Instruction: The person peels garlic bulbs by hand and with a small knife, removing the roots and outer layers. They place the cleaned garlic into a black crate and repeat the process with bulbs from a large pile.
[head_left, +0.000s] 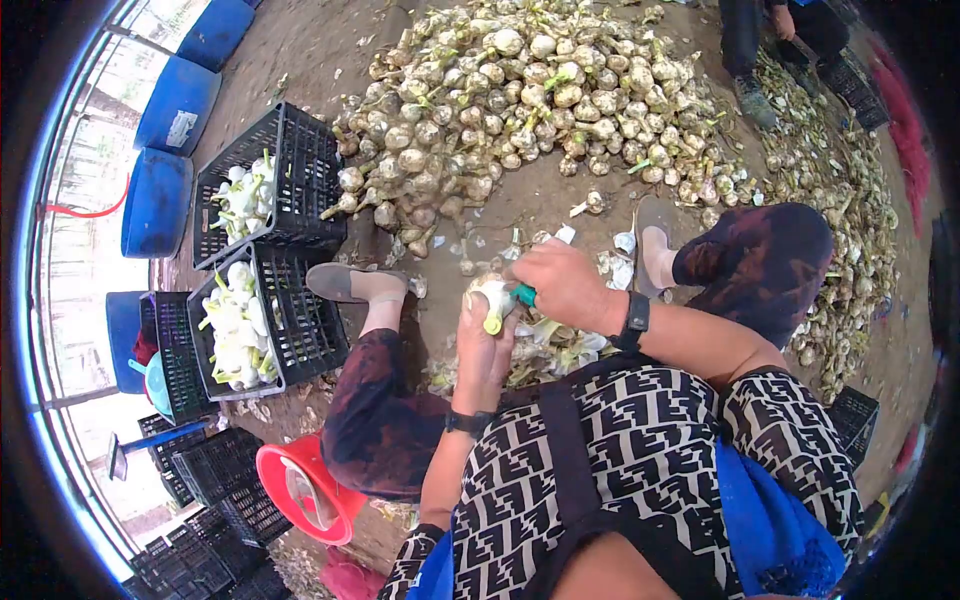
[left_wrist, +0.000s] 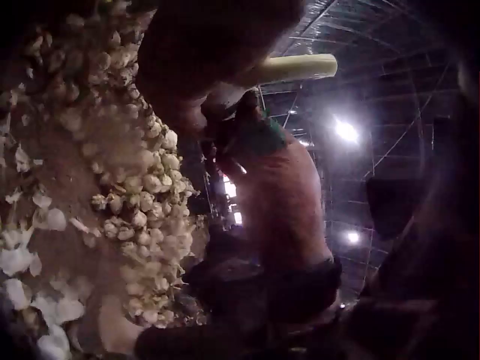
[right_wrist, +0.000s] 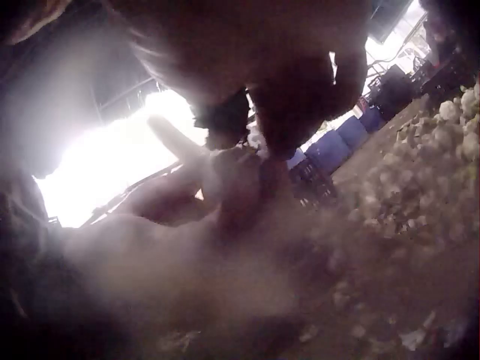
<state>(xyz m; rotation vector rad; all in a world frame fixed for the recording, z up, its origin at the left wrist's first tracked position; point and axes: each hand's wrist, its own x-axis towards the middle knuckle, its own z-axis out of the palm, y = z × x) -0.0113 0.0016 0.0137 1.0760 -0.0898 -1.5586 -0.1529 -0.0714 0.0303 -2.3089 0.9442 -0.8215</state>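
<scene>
In the head view, my left hand (head_left: 482, 345) holds a garlic bulb (head_left: 494, 294) from below, its cut pale-green stem directed toward my body. My right hand (head_left: 568, 285) grips a small tool with a green handle (head_left: 523, 295) right against the bulb; its working end is hidden. The left wrist view shows the thick stem (left_wrist: 304, 68) jutting out past dark fingers, with the green tool (left_wrist: 261, 136) in the right hand just below. Backlit and hazy, the right wrist view has the stem (right_wrist: 172, 138) standing up beside the fingers.
A large heap of untrimmed garlic (head_left: 560, 90) lies ahead. Black crates (head_left: 310, 175) of trimmed white garlic (head_left: 238, 330) stand at the left, near blue barrels (head_left: 180, 105) and a red bucket (head_left: 345, 515). Peelings (head_left: 565, 345) litter the ground between my feet. Another person (head_left: 745, 50) is at upper right.
</scene>
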